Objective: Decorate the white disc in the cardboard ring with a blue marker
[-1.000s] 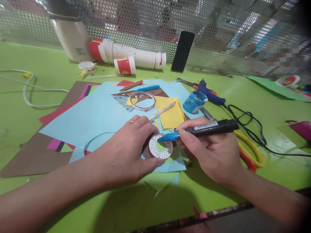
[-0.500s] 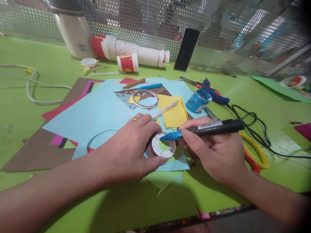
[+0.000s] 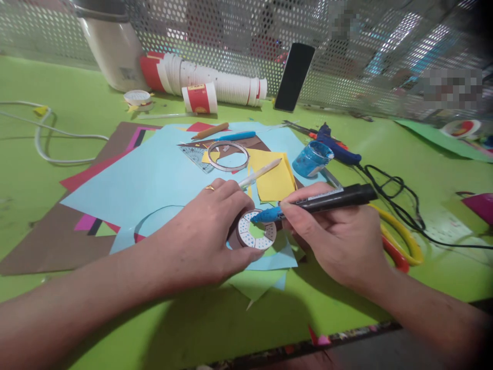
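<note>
My left hand [image 3: 210, 226], a gold ring on one finger, is closed around a small round craft piece [image 3: 257, 243], thumb at its near edge and fingers curled behind it. The piece has a dark side and a white ring on top, split by thin lines and dotted with blue, around a green centre. In a pinch grip, my right hand [image 3: 342, 241] holds a marker [image 3: 327, 200] with a black barrel and blue front end. The marker's tip is at the white ring's upper left. Light blue paper scraps lie beneath the piece.
Behind my hands lie a blue paper sheet [image 3: 142, 169], yellow paper [image 3: 273, 180], a tape roll [image 3: 228, 168] and a white pencil [image 3: 262, 172]. A blue paint pot [image 3: 306, 162], glue gun [image 3: 337, 146] and scissors [image 3: 408, 241] are at right. Paper cups [image 3: 219, 82] and a phone [image 3: 295, 77] stand farther back.
The marker and right hand have shifted slightly left, the tip moving a little along the white ring. The whole view has also shifted slightly. Both hands keep their holds.
</note>
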The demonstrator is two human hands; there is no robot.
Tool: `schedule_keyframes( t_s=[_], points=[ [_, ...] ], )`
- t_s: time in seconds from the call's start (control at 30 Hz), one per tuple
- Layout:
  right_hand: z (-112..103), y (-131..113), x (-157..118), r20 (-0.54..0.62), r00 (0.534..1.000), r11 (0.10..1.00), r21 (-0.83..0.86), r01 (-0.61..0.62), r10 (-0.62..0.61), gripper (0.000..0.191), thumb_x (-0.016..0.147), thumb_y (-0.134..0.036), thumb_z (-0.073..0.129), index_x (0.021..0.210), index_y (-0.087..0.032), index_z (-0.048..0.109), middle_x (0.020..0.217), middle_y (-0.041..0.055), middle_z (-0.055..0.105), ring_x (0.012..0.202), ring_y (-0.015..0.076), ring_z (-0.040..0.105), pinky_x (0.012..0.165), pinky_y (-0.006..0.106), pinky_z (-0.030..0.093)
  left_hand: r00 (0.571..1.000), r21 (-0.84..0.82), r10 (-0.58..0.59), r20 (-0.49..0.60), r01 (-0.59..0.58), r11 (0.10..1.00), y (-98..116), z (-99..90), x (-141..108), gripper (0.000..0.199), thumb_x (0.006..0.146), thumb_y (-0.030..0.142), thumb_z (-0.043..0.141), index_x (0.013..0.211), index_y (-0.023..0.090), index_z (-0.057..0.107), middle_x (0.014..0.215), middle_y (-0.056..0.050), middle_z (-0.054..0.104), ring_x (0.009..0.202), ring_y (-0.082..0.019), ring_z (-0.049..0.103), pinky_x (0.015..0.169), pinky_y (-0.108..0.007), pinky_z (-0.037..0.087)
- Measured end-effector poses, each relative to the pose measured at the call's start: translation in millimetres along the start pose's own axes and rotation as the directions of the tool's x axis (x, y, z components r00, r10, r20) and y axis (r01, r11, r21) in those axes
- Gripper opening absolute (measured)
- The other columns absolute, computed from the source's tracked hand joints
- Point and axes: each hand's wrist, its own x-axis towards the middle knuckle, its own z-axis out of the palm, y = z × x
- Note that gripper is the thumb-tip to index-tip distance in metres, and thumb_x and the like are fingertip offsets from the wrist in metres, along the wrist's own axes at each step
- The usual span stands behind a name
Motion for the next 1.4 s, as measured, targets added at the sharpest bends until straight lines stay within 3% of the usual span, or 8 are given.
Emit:
schedule_keyframes(
  t_s=[0.23, 0.43, 0.77, 0.97, 1.4],
  points=[
    [2.0, 0.1, 0.6, -0.018, 1.000, 0.999, 0.045, -0.008, 0.009, 0.008, 0.083, -0.025, 0.071, 0.080, -0.019, 0.065, 0.062, -0.0056, 0.062, 0.050, 0.0065, 0.057, 0.044, 0.017, 0.045, 1.000, 0.003, -0.003, -0.004, 0.003, 1.000, 0.1, 0.8, -0.5, 0.022, 0.080, 0.032, 0.063, 0.095, 0.017, 0.061, 0.091, -0.005, 0.054, 0.088, -0.024, 0.050, 0.078, -0.042, 0.045],
    [-5.2, -0.9, -0.8, -0.126, 0.992, 0.998, 0.053, 0.040, -0.033, 0.006, 0.086, -0.026, 0.068, 0.082, -0.021, 0.067, 0.067, -0.0036, 0.066, 0.056, 0.0091, 0.063, 0.050, 0.020, 0.053, 1.000, 0.007, -0.026, 0.015, 0.026, 1.000, 0.6, 0.2, 1.0, 0.023, 0.078, 0.033, 0.066, 0.094, 0.017, 0.060, 0.092, -0.005, 0.055, 0.089, -0.024, 0.050, 0.080, -0.042, 0.044],
    [-2.1, 3.5, -0.5, -0.053, 0.999, 1.000, -0.014, 0.008, -0.009, 0.009, 0.086, -0.030, 0.069, 0.082, -0.022, 0.067, 0.061, -0.0037, 0.066, 0.049, 0.0109, 0.063, 0.045, 0.023, 0.052, 1.000, -0.006, 0.004, 0.002, -0.004, 1.000, -1.0, 0.9, 0.9, 0.020, 0.080, 0.033, 0.063, 0.094, 0.018, 0.059, 0.092, -0.004, 0.055, 0.089, -0.023, 0.049, 0.079, -0.040, 0.044],
    [-1.1, 1.4, -0.4, -0.061, 0.998, 1.000, -0.031, 0.006, -0.008, 0.008, 0.085, -0.029, 0.069, 0.081, -0.022, 0.067, 0.064, -0.0019, 0.068, 0.056, 0.0139, 0.066, 0.044, 0.023, 0.050, 1.000, -0.004, 0.014, -0.008, -0.014, 1.000, -0.4, -0.3, 0.9, 0.019, 0.080, 0.033, 0.062, 0.092, 0.018, 0.059, 0.090, -0.004, 0.055, 0.087, -0.023, 0.050, 0.078, -0.040, 0.044],
    [-2.2, 3.3, -2.2, -0.044, 0.999, 1.000, -0.025, 0.008, -0.009, 0.010, 0.085, -0.030, 0.070, 0.080, -0.022, 0.066, 0.062, -0.0039, 0.064, 0.049, 0.0100, 0.059, 0.046, 0.023, 0.049, 1.000, -0.004, 0.004, -0.010, -0.004, 1.000, 0.8, 0.2, 1.0, 0.020, 0.080, 0.032, 0.062, 0.093, 0.018, 0.060, 0.089, -0.004, 0.055, 0.087, -0.023, 0.050, 0.078, -0.040, 0.045]
  ],
)
